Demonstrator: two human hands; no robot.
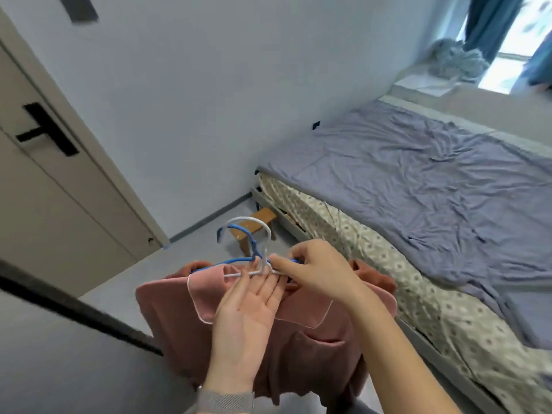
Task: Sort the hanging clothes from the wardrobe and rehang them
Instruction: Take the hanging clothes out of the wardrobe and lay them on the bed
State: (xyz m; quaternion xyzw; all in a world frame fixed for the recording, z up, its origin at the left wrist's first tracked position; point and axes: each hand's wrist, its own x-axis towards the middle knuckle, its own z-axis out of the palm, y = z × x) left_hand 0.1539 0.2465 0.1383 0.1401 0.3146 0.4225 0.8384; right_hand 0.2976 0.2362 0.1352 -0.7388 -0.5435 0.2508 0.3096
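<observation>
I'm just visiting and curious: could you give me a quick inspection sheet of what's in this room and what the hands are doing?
Surface: bed with a rumpled purple sheet, nothing on it; grey floor.
Job's things: pink top on a white hanger; a blue hanger beside it carries a darker garment behind.
Clutter: wooden stool by the bed's corner; bundled grey cloth on the window ledge.
Grips: left hand open, palm up, fingers under the white hanger's bar; right hand pinches at the hanger necks.
Cables: nothing seen.
Surroundings: door with black handle, white wall, blue curtain at the window.
</observation>
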